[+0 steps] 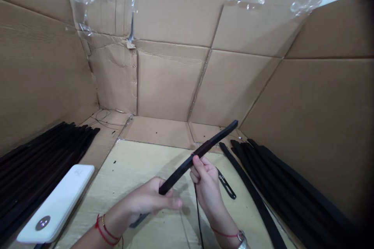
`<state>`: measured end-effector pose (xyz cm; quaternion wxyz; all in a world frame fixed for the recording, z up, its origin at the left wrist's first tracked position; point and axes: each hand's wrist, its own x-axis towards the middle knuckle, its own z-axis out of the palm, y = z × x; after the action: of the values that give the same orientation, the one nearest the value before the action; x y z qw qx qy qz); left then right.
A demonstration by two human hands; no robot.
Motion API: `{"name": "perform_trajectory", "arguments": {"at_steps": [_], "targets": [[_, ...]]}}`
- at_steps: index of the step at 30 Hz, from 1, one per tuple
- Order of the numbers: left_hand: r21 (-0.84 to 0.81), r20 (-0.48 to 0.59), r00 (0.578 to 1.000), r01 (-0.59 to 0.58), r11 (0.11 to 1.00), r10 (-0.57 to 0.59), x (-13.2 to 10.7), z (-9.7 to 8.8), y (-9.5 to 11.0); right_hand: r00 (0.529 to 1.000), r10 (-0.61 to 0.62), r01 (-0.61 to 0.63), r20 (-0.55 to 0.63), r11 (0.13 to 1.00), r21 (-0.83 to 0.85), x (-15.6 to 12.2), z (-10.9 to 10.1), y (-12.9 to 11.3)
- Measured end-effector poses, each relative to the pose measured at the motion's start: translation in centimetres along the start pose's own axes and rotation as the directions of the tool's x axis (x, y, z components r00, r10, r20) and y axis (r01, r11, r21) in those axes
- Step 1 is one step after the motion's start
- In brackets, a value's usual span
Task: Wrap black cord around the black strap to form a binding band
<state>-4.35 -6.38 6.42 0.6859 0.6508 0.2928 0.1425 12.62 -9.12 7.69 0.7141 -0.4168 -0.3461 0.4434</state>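
Matt black strap [198, 156], rough brown cardboard [169, 81]

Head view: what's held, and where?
A black strip: the left hand grips its near part, the right hand holds it further along.

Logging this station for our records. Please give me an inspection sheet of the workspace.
Surface: pale cardboard sheet over a cardboard floor.
Item in hand: black strip, held in both hands.
Clutter: piles of black strips, left and right; loose strip; small slotted black piece; white power bank.
Hands: left hand at the strip's lower end; right hand around its middle.
Cables: thin black cord below the right hand; thin wires at back left.
Surroundings: taped cardboard walls.
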Motion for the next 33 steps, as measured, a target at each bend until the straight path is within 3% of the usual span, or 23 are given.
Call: {"name": "perform_trajectory", "arguments": {"at_steps": [2, 4, 5, 6, 7, 9, 12, 14, 15, 16, 18, 20, 21, 22, 25, 27, 29, 30, 31, 32, 33], "targets": [[0.236, -0.257, 0.965, 0.005, 0.972, 0.057, -0.1, 0.2, 0.1, 0.997, -0.051, 0.050, -0.057, 0.999, -0.021, 0.1, 0.0, 0.7], [0.510, -0.508, 0.819, 0.038, 0.860, 0.265, -0.2, 0.3, 0.1, 0.993, -0.069, 0.067, -0.095, 0.997, -0.030, 0.1, 0.1, 1.4], [0.578, -0.566, 0.756, 0.078, 0.813, 0.330, -0.2, 0.3, 0.2, 0.993, -0.063, 0.061, -0.102, 0.998, -0.028, 0.1, 0.2, 1.6], [0.593, -0.590, 0.735, 0.112, 0.797, 0.335, -0.2, 0.2, 0.1, 0.994, -0.047, 0.045, -0.096, 0.999, -0.026, 0.1, 0.2, 1.8], [0.571, -0.590, 0.752, 0.129, 0.810, 0.296, -0.1, 0.1, 0.1, 0.997, -0.026, 0.023, -0.079, 0.999, -0.027, 0.0, 0.3, 1.9], [0.483, -0.538, 0.827, 0.144, 0.864, 0.163, -0.1, -0.2, 0.1, 0.999, 0.020, -0.021, -0.029, 0.999, -0.030, 0.0, 0.3, 1.7], [0.286, -0.312, 0.950, 0.119, 0.951, -0.025, 0.0, -0.3, 0.0, 0.998, 0.049, -0.048, 0.029, 0.998, -0.027, 0.2, 0.1, 1.0], [0.149, -0.172, 0.981, 0.115, 0.982, -0.089, 0.1, -0.1, -0.1, 0.998, 0.043, -0.043, 0.036, 0.999, -0.021, 0.2, 0.0, 0.7], [0.123, -0.175, 0.981, 0.105, 0.987, -0.083, 0.2, 0.0, -0.1, 0.999, 0.036, -0.036, 0.031, 0.999, -0.018, 0.2, 0.0, 0.7], [0.159, -0.249, 0.968, 0.082, 0.984, -0.040, 0.2, 0.1, -0.1, 0.999, 0.028, -0.027, 0.023, 0.999, -0.016, 0.2, 0.0, 0.7], [0.320, -0.458, 0.884, 0.062, 0.945, 0.097, 0.3, 0.3, -0.1, 1.000, 0.014, -0.014, 0.010, 1.000, -0.015, 0.2, 0.1, 1.0], [0.428, -0.554, 0.811, 0.082, 0.900, 0.190, 0.2, 0.2, 0.0, 1.000, 0.015, -0.015, 0.017, 1.000, -0.017, 0.1, 0.1, 1.3], [0.437, -0.539, 0.822, 0.087, 0.895, 0.184, 0.1, 0.0, 0.1, 0.999, 0.022, -0.021, 0.031, 1.000, -0.019, 0.1, 0.1, 1.2], [0.408, -0.485, 0.864, 0.086, 0.909, 0.136, 0.0, -0.2, 0.2, 0.998, 0.034, -0.033, 0.051, 0.999, -0.023, 0.2, 0.0, 1.1], [0.255, -0.188, 0.980, 0.115, 0.960, -0.068, -0.5, -0.8, 0.4, 0.989, 0.080, -0.075, 0.128, 0.996, -0.047, 0.3, -0.4, 0.1], [0.142, 0.041, 0.983, 0.172, 0.975, -0.179, -0.7, -0.9, 0.3, 0.984, 0.092, -0.083, 0.150, 0.994, -0.066, 0.4, -0.7, -0.7], [0.074, 0.145, 0.969, 0.193, 0.979, -0.202, -0.7, -0.7, 0.2, 0.989, 0.071, -0.063, 0.126, 0.996, -0.069, 0.4, -0.8, -0.9], [0.053, 0.143, 0.971, 0.183, 0.982, -0.189, -0.7, -0.5, 0.1, 0.994, 0.052, -0.045, 0.101, 0.997, -0.065, 0.4, -0.8, -0.8], [0.060, 0.072, 0.986, 0.148, 0.987, -0.152, -0.6, -0.2, 0.1, 0.997, 0.031, -0.027, 0.072, 0.998, -0.059, 0.4, -0.8, -0.6], [0.108, -0.064, 0.994, 0.095, 0.990, -0.088, -0.4, 0.1, 0.1, 0.999, 0.012, -0.010, 0.040, 0.999, -0.050, 0.5, -0.8, -0.3], [0.201, -0.229, 0.973, 0.041, 0.979, 0.006, -0.4, 0.3, 0.1, 1.000, -0.002, 0.003, 0.011, 0.999, -0.040, 0.6, -0.8, 0.1]]}}
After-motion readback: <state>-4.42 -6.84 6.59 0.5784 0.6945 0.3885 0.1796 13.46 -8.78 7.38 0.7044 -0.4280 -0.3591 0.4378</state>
